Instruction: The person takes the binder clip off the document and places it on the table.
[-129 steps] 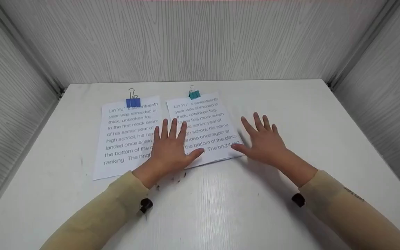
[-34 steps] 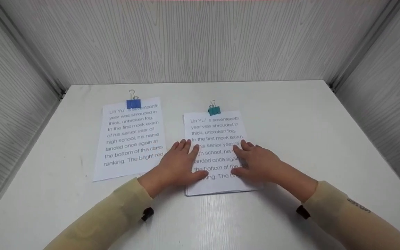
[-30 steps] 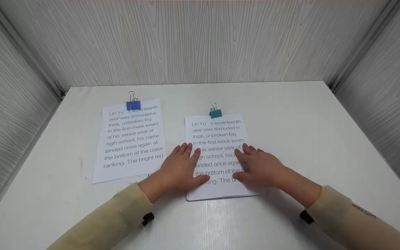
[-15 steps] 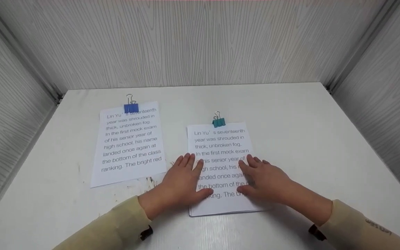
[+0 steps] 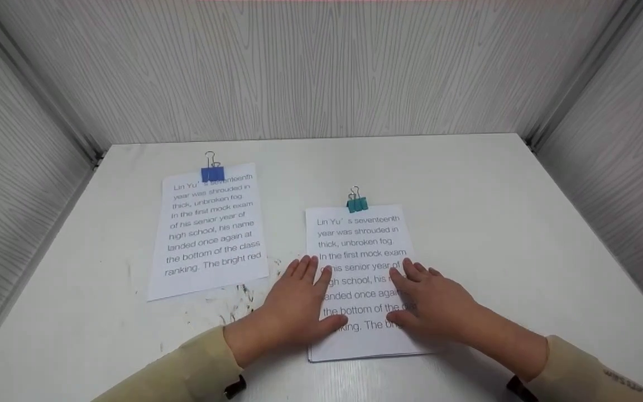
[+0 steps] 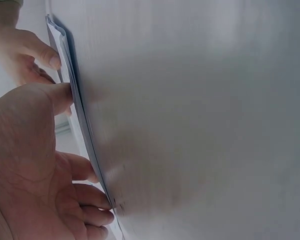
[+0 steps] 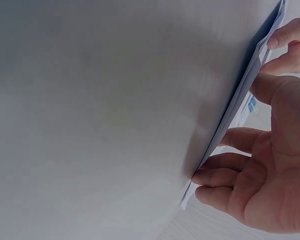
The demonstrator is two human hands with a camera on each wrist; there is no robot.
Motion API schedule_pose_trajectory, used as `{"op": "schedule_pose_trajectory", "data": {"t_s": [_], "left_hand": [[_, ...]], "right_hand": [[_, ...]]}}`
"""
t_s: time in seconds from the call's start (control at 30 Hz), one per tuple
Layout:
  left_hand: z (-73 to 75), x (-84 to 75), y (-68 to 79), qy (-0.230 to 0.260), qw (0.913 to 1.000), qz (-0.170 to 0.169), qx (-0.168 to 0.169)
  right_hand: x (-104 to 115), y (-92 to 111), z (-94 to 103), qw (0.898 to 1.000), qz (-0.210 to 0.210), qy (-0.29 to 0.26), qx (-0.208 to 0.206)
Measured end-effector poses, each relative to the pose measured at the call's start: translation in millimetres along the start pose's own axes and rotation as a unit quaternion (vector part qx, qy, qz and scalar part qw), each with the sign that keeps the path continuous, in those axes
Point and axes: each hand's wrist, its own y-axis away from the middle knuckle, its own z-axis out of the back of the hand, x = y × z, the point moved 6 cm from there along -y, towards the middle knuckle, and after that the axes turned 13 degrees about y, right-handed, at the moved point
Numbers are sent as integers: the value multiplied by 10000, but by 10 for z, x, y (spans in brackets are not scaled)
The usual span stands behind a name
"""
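In the head view, a stack of printed white sheets point(image 5: 363, 234) lies flat with a teal binder clip point(image 5: 358, 204) on its top edge. My left hand point(image 5: 299, 304) rests along the stack's left side, thumb over the lower text. On the opposite side, my right hand point(image 5: 438, 301) touches the stack in the same way, fingers extended over its right edge. Both wrist views show the layered edge of the paper point(image 6: 85, 125) close over the table, with fingertips right at it. In the right wrist view the teal clip point(image 7: 252, 104) peeks out behind the sheets.
A second stack of printed sheets point(image 5: 212, 240) with a blue binder clip point(image 5: 212, 174) lies to the left, slightly tilted. Dark smudges point(image 5: 243, 293) mark the white table point(image 5: 466, 190) below it. Grained panels point(image 5: 321, 67) enclose the back and both sides.
Earlier both hands were spread, and the teal-clipped stack lay beside the blue-clipped one. It has since slid right and toward me, straightened, with a hand on each side; the blue-clipped stack stays put.
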Motion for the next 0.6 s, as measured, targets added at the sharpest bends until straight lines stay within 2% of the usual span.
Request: {"op": "schedule_pose_trajectory", "data": {"t_s": [0.2, 0.33, 0.5, 0.6], "left_hand": [[-2, -24, 24, 84, 10000, 27, 38], [85, -16, -19, 26, 9999, 118, -119], [404, 62, -165, -92, 9970, 152, -747], [635, 194, -294, -1, 9935, 159, -1131]], "right_hand": [[13, 59, 13, 9999, 99, 0, -95], [12, 65, 7, 9999, 82, -34, -78], [16, 68, 0, 9999, 62, -79, -33], [23, 71, -4, 10000, 33, -80, 36]]}}
